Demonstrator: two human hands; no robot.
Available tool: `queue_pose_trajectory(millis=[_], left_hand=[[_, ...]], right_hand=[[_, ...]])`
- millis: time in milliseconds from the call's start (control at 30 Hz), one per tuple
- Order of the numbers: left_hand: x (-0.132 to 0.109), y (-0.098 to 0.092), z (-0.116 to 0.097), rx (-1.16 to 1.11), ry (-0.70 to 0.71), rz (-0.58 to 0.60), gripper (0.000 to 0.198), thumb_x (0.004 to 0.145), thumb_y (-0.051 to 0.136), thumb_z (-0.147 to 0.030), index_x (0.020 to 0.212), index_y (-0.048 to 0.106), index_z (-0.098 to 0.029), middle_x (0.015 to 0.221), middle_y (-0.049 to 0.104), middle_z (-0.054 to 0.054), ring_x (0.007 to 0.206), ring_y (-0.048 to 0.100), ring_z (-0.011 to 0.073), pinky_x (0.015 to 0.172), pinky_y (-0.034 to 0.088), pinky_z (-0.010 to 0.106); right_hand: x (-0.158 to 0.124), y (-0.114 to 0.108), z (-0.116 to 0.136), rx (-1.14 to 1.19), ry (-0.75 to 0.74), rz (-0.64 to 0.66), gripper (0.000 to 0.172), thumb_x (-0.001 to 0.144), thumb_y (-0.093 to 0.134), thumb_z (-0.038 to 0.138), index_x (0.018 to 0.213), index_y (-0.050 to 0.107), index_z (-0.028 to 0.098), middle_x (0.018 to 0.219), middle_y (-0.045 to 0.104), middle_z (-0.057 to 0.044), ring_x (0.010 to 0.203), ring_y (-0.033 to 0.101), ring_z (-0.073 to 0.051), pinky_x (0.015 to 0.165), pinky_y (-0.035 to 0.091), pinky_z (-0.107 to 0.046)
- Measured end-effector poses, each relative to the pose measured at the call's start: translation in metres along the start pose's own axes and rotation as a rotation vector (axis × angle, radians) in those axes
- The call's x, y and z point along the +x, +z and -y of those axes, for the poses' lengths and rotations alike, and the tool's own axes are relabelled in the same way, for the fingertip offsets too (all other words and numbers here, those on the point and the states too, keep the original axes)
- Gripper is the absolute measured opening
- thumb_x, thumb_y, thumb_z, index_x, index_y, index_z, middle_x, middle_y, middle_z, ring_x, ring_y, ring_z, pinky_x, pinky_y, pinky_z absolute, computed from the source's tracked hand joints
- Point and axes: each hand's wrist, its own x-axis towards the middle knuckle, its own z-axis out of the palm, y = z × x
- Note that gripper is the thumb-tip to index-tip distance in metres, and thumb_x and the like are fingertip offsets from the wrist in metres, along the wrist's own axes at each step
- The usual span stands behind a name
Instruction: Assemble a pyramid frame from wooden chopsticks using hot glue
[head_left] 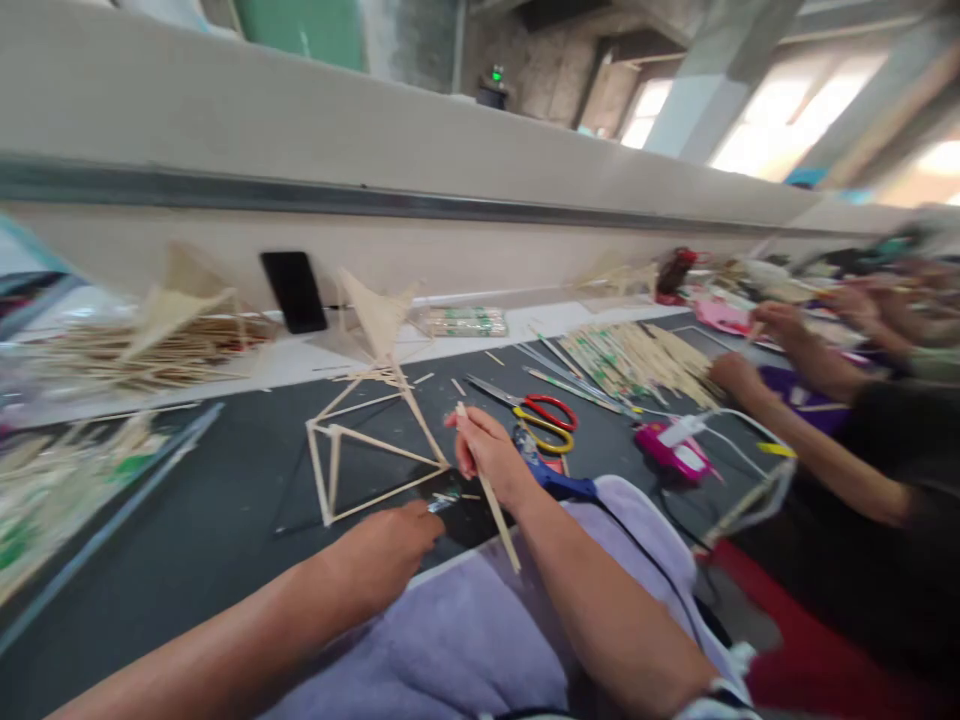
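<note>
My right hand is closed around a thin wooden stick, which slants down toward my lap. My left hand rests low at the table edge, its fingers drawn together at a small shiny piece that I cannot make out. Just beyond it stands an open frame of glued wooden sticks. Behind the frame rises a model with a pale, curved, peaked surface. A blue glue gun lies beside my right wrist, its cord trailing over the lilac cloth on my lap.
Scissors with red and yellow handles lie past my right hand. Many wrapped and bare sticks spread at the back right, near a magenta power strip. A phone leans on the wall. At right, another person's hands work.
</note>
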Motion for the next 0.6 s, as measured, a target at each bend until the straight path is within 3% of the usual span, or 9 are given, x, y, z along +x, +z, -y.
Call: queue_pose_trajectory(millis=[67, 167, 233, 300, 367, 433, 467, 533, 600], left_hand=[[-0.007, -0.009, -0.017, 0.000, 0.135, 0.091, 0.023, 0.081, 0.045, -0.013, 0.093, 0.064, -0.020, 0.087, 0.065, 0.008, 0.085, 0.061, 0.0207, 0.079, 0.046, 0.028], [-0.023, -0.030, -0.045, -0.014, 0.345, 0.239, 0.027, 0.076, 0.048, -0.007, 0.092, 0.066, -0.020, 0.092, 0.067, 0.009, 0.092, 0.060, 0.0224, 0.080, 0.045, 0.028], [-0.038, -0.051, -0.062, -0.107, 0.338, 0.339, 0.028, 0.074, 0.050, -0.007, 0.085, 0.068, -0.024, 0.093, 0.069, 0.005, 0.088, 0.062, 0.0213, 0.071, 0.047, 0.026], [-0.057, -0.077, -0.073, -0.260, 0.231, 0.413, 0.026, 0.069, 0.055, -0.008, 0.071, 0.069, -0.029, 0.088, 0.070, 0.001, 0.086, 0.064, 0.0216, 0.067, 0.048, 0.026], [-0.078, -0.106, -0.073, -0.385, 0.083, 0.412, 0.028, 0.072, 0.054, -0.012, 0.080, 0.072, -0.032, 0.092, 0.070, 0.001, 0.086, 0.065, 0.0222, 0.071, 0.049, 0.028], [-0.097, -0.135, -0.057, -0.427, 0.031, 0.132, 0.025, 0.072, 0.060, -0.017, 0.091, 0.072, -0.028, 0.082, 0.071, 0.004, 0.073, 0.065, 0.0225, 0.067, 0.049, 0.031], [-0.105, -0.148, -0.043, -0.426, 0.022, -0.128, 0.023, 0.072, 0.061, -0.019, 0.091, 0.071, -0.024, 0.077, 0.069, 0.005, 0.066, 0.063, 0.0202, 0.062, 0.048, 0.030], [-0.116, -0.171, -0.007, -0.446, 0.045, -0.803, 0.020, 0.076, 0.059, -0.024, 0.095, 0.065, -0.023, 0.069, 0.064, 0.001, 0.056, 0.055, 0.0123, 0.051, 0.041, 0.022], [-0.121, -0.186, 0.036, -0.502, 0.035, -1.105, 0.019, 0.077, 0.059, -0.025, 0.095, 0.057, -0.022, 0.073, 0.060, -0.001, 0.057, 0.051, 0.0090, 0.052, 0.039, 0.020]], right_hand=[[-0.002, 0.004, -0.004, -0.039, 0.055, -0.082, 0.030, 0.078, 0.055, 0.048, 0.085, 0.053, 0.020, 0.042, 0.049, 0.008, 0.030, 0.035, -0.006, 0.031, 0.024, -0.016], [-0.003, 0.008, -0.005, 0.024, 0.109, -0.086, 0.031, 0.076, 0.059, 0.048, 0.086, 0.051, 0.020, 0.045, 0.050, 0.007, 0.032, 0.035, -0.006, 0.032, 0.026, -0.017], [-0.005, 0.009, -0.004, 0.058, 0.134, -0.051, 0.031, 0.075, 0.060, 0.048, 0.086, 0.051, 0.020, 0.046, 0.050, 0.007, 0.032, 0.033, -0.005, 0.033, 0.027, -0.017], [-0.007, 0.009, -0.002, 0.089, 0.145, -0.027, 0.031, 0.075, 0.060, 0.048, 0.086, 0.051, 0.020, 0.047, 0.050, 0.006, 0.032, 0.032, -0.005, 0.034, 0.027, -0.017], [-0.009, 0.010, 0.000, 0.103, 0.146, -0.026, 0.030, 0.076, 0.060, 0.048, 0.086, 0.051, 0.021, 0.047, 0.050, 0.007, 0.032, 0.031, -0.005, 0.034, 0.027, -0.018], [-0.009, 0.010, 0.000, 0.097, 0.138, -0.036, 0.030, 0.077, 0.059, 0.048, 0.086, 0.051, 0.021, 0.047, 0.049, 0.007, 0.033, 0.032, -0.005, 0.034, 0.028, -0.018], [-0.009, 0.009, -0.001, 0.092, 0.133, -0.039, 0.029, 0.078, 0.058, 0.048, 0.086, 0.051, 0.021, 0.047, 0.049, 0.007, 0.033, 0.032, -0.005, 0.035, 0.028, -0.018], [-0.008, 0.010, -0.002, 0.083, 0.124, -0.040, 0.029, 0.079, 0.058, 0.048, 0.086, 0.051, 0.021, 0.047, 0.049, 0.006, 0.034, 0.033, -0.005, 0.035, 0.027, -0.018], [-0.008, 0.010, -0.003, 0.071, 0.122, -0.038, 0.029, 0.078, 0.058, 0.048, 0.086, 0.051, 0.021, 0.047, 0.049, 0.006, 0.034, 0.033, -0.005, 0.035, 0.027, -0.018]])
